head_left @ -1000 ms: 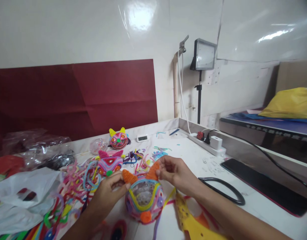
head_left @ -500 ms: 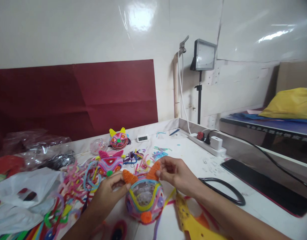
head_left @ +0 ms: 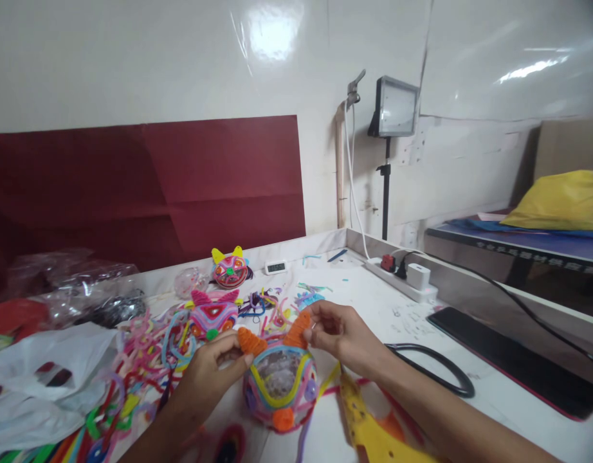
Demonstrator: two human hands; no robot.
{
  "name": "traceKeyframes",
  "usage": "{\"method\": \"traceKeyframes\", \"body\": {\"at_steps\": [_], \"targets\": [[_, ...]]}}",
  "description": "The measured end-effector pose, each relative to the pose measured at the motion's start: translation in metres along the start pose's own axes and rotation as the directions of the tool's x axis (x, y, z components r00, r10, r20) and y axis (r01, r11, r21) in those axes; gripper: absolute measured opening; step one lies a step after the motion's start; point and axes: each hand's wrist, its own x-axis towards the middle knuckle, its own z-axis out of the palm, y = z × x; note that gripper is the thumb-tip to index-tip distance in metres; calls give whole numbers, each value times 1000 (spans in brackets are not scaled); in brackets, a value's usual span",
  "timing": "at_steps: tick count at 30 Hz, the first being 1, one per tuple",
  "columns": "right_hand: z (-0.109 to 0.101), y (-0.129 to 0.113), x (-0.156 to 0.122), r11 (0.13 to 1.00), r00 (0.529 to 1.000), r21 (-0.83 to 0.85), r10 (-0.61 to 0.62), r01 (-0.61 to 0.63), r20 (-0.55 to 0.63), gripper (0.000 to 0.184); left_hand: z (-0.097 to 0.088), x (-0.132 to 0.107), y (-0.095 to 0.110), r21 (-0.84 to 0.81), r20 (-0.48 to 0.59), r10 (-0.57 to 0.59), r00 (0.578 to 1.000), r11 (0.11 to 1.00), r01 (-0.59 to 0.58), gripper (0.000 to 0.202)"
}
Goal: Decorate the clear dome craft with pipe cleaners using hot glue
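Note:
A round, clear lantern-like craft [head_left: 280,386] faces me on the table, trimmed with yellow, blue, pink and purple pipe cleaners and an orange nose. Two orange pipe-cleaner ears stand on its top edge. My left hand [head_left: 218,366] pinches the left ear [head_left: 252,341] between thumb and fingers. Over on the other side, my right hand [head_left: 337,334] pinches the right ear [head_left: 298,330]. Behind my left hand sits a pink-eared craft [head_left: 213,315], and farther back a similar one with yellow ears [head_left: 229,269].
Loose pipe cleaners [head_left: 137,360] and a white plastic bag [head_left: 50,373] spread over the left. Yellow felt [head_left: 368,418] lies under my right forearm. Rightward are a black ring-shaped handle [head_left: 463,382], a dark flat slab [head_left: 513,360] and a power strip [head_left: 397,283]. A small digital clock [head_left: 276,267] stands behind.
Almost nothing differs. Both hands keep hold of the orange ears, and the right ear has shifted very slightly.

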Motion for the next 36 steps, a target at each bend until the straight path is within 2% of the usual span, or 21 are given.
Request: {"method": "traceKeyframes", "body": {"at_steps": [17, 32, 36], "targets": [[1, 3, -1, 999, 999, -4, -33, 33, 21, 19, 0, -2, 0, -5, -1, 3, 1000, 1000, -3, 16], [1, 7, -5, 990, 998, -130, -57, 55, -6, 14, 1, -1, 1, 0, -10, 16, 1000, 1000, -16, 19], [1, 8, -7, 984, 998, -165, -62, 60, -8, 12, 1, -2, 5, 2, -46, -6, 999, 1000, 6, 17]]}}
